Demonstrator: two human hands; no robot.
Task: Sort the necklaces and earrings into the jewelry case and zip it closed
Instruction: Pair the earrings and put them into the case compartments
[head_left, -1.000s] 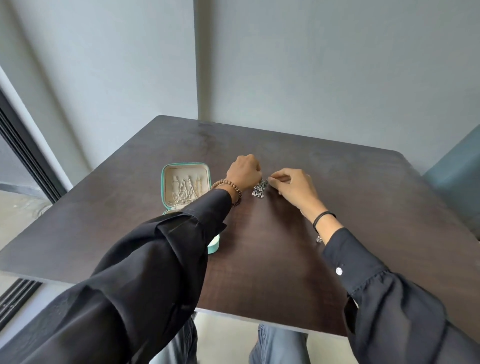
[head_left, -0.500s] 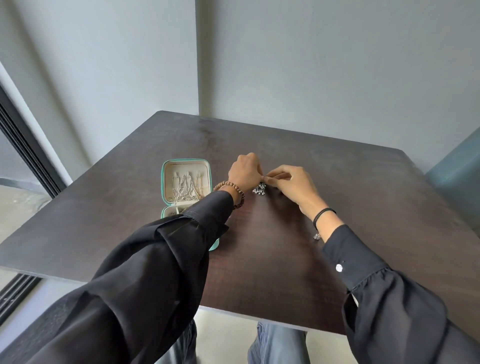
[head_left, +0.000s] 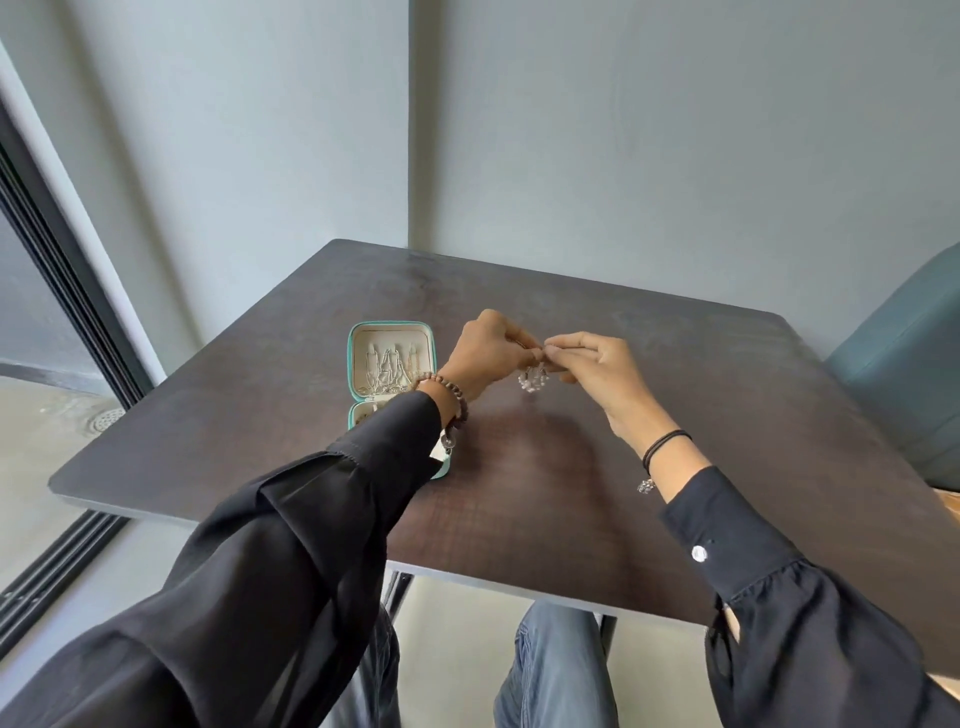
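A small teal jewelry case (head_left: 355, 347) lies open on the dark table, its cream lid holding several thin chains (head_left: 388, 368). My left sleeve hides most of the case's lower half. To the right of the case, my left hand (head_left: 488, 349) and my right hand (head_left: 597, 370) meet above the table. Both pinch the top of a sparkly silver earring (head_left: 533, 378), which dangles between them just over the tabletop.
The square dark wooden table (head_left: 545, 493) stands in a corner of grey walls. A teal chair (head_left: 904, 364) is at the right, a dark window frame (head_left: 62, 291) at the left. My knees show under the table's near edge.
Both hands have lifted off the table with the earring, which now hangs in the air between the fingertips. The camera has tilted slightly.
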